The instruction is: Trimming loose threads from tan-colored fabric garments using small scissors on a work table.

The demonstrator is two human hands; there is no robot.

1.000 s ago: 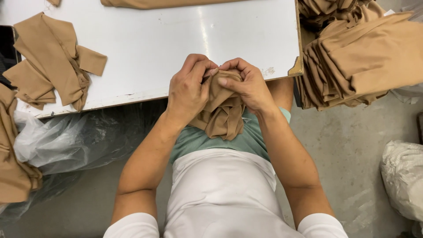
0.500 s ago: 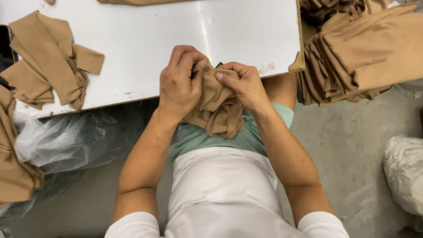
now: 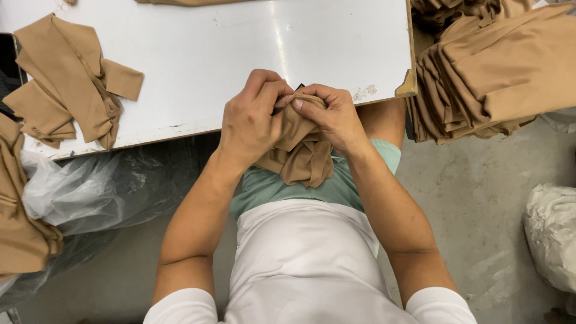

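A bunched tan fabric piece [image 3: 303, 153] hangs between both hands at the near edge of a white table [image 3: 210, 54]. My left hand [image 3: 251, 120] grips its upper left side with the fingers curled over the top. My right hand [image 3: 333, 117] pinches the top edge from the right, and the fingertips of both hands meet there. A small dark part shows at the fabric's top, too small to make out. The lower folds drape over my green clothing.
Loose tan fabric pieces [image 3: 69, 81] lie on the table's left side. A tall stack of folded tan fabric [image 3: 492, 66] stands to the right of the table. Clear plastic bags [image 3: 90, 186] sit lower left, a white sack [image 3: 552, 234] lower right.
Both hands have shifted slightly along the fabric's top edge, my left hand's fingers curling further over toward the right hand. The fabric stays bunched at the table edge.
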